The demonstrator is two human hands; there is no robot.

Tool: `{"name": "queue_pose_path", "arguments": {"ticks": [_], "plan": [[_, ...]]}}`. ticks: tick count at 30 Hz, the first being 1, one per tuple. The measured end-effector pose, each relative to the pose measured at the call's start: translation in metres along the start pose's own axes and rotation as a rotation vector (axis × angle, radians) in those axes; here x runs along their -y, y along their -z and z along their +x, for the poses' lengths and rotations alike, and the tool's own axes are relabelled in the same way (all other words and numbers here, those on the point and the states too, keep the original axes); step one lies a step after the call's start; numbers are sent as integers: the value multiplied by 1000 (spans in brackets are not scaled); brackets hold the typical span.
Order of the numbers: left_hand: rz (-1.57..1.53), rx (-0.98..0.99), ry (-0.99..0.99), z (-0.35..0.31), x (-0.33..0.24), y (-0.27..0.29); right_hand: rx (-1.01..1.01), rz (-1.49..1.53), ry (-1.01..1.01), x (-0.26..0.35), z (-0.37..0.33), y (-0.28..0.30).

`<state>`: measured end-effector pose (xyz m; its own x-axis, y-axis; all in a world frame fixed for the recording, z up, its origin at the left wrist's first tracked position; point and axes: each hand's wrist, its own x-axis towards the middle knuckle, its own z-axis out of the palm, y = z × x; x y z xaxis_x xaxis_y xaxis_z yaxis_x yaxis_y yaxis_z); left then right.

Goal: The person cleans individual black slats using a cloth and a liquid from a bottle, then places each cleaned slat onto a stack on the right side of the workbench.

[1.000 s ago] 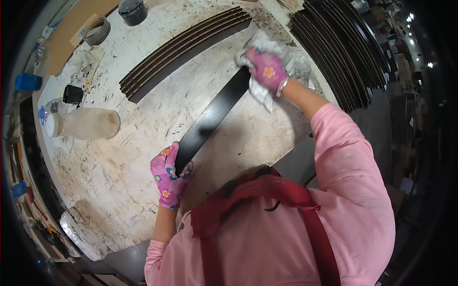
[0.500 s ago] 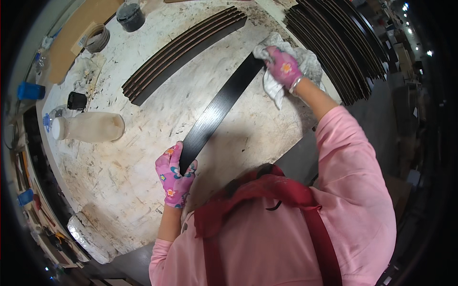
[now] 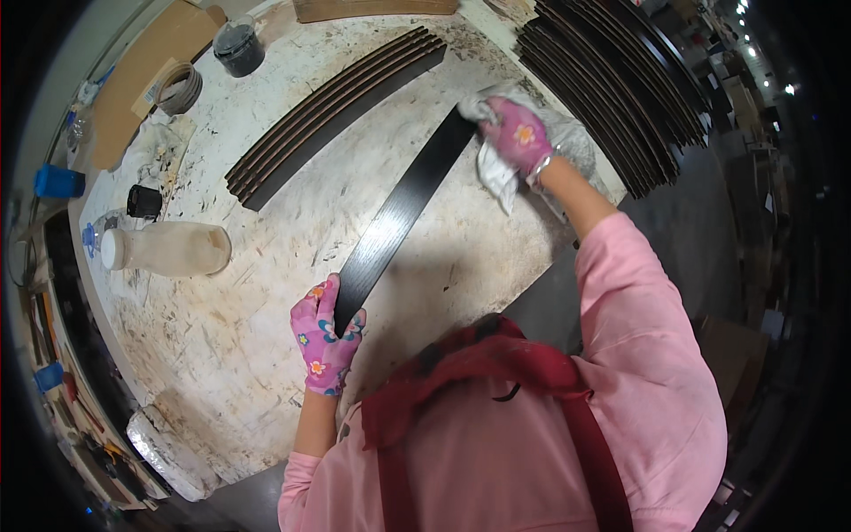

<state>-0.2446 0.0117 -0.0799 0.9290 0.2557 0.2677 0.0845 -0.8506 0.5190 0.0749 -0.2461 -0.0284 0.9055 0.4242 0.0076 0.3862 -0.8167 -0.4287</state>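
My left grip (image 3: 326,341) is clamped on the near end of a black strip (image 3: 399,213); my right grip (image 3: 523,133) is bunched around a whitish cloth (image 3: 498,180) at its far end. The strip slants above the table (image 3: 248,319). I judge it light, stiff, perhaps slick, best held by its edges. Cloth and gloves hide both tips; my right fingertips blur.

A black wood-grained slat (image 3: 394,222) slants over a stained worktable (image 3: 257,363). The gloved left hand (image 3: 326,341) grips the slat's near end; the gloved right hand (image 3: 521,137) holds a crumpled white rag (image 3: 498,180) at its far end. Left of the slat lie a small set of dark slats (image 3: 332,120) and a cloudy white-capped bottle (image 3: 173,248); well right of its far end, a larger dark stack (image 3: 612,97).
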Motion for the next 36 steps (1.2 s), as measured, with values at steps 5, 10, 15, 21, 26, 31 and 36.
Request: {"name": "queue_pose_path", "arguments": {"ticks": [5, 10, 15, 21, 26, 31, 36], "plan": [[2, 24, 21, -5, 1, 1, 24, -137, 114, 14, -22, -25], [33, -13, 6, -5, -3, 0, 70, -215, 158, 5, -5, -17], [-10, 31, 38, -4, -6, 7, -21, -145, 114, -1, -2, -20], [-12, 12, 25, 1, -8, 6, -83, -56, 42, -34, 28, -5], [-34, 17, 22, -5, 2, 2, -29, -94, 226, 19, 13, -35], [-21, 41, 44, -2, -7, 9, 122, -249, 61, 8, 56, -9], [-53, 63, 39, -3, -2, 6, -27, -139, 308, -4, 24, -38]]}}
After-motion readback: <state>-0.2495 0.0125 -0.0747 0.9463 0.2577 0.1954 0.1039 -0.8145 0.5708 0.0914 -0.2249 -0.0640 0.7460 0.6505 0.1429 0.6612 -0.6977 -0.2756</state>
